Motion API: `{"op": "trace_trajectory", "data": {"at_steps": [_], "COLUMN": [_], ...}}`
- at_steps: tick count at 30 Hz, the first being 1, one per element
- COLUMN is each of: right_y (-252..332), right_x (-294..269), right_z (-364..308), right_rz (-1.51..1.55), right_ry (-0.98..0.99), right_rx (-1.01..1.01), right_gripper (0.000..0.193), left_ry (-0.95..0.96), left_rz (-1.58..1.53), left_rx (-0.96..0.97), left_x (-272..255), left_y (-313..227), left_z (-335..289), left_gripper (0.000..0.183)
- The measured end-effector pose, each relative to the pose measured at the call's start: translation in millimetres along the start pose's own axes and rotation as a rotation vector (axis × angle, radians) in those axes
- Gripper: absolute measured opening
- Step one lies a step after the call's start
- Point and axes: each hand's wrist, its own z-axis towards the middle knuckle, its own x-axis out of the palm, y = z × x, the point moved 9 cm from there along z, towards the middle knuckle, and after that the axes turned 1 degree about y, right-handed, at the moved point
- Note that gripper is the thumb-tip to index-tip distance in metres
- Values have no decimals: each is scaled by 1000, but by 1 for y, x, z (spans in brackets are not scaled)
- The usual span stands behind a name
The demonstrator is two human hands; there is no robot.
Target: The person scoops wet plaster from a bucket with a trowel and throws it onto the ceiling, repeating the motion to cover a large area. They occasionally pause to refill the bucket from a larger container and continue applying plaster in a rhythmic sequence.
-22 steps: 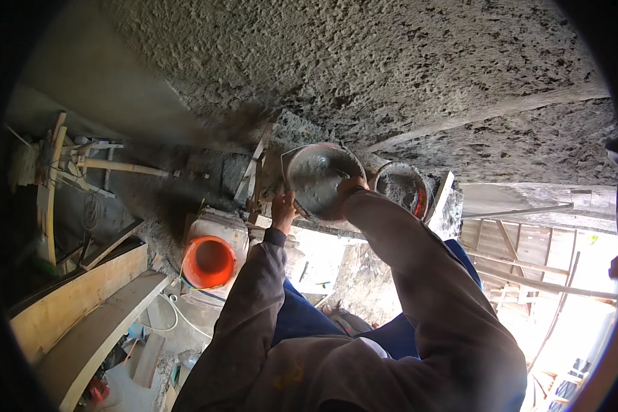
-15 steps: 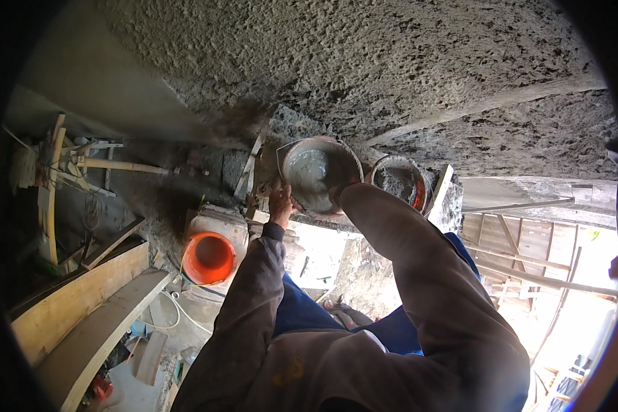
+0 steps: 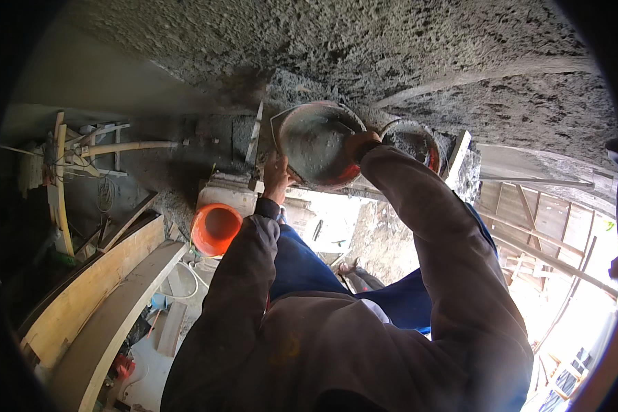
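Note:
A round bucket (image 3: 316, 147) with wet grey mortar inside stands in front of me, against the rough wall; red shows on its near outer side. My left hand (image 3: 276, 178) grips its near left rim, close to the wire handle. On the right side of the same rim, my right hand (image 3: 360, 145) is closed, its fingers partly hidden by the wrist and sleeve. A second, mortar-smeared bucket (image 3: 429, 154) stands just to the right, partly behind my right forearm.
Rough grey plaster covers the wall (image 3: 364, 41) ahead. Below on the left is an orange bucket (image 3: 216, 230). Pale boards (image 3: 459, 158) stick up at either end of the bucket platform. A long plank (image 3: 127, 295) runs along the lower left; bamboo poles (image 3: 134, 145) stand beyond it.
My right hand has moved from the near right part of the bucket to its right rim. More of the bucket's red near side shows. The whole view has shifted slightly.

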Motion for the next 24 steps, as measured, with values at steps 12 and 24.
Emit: {"op": "trace_trajectory", "data": {"at_steps": [12, 24], "right_y": [-52, -52], "right_x": [-131, -38], "right_z": [-93, -57], "right_rz": [-36, 89], "right_ry": [-242, -168], "right_rx": [-380, -442], "right_gripper": [20, 28], "left_ry": [-105, -214], "left_rz": [110, 229], "left_rx": [-133, -85], "left_x": [4, -10], "left_y": [-2, 13], "left_z": [1, 1], "left_gripper": [41, 48]}}
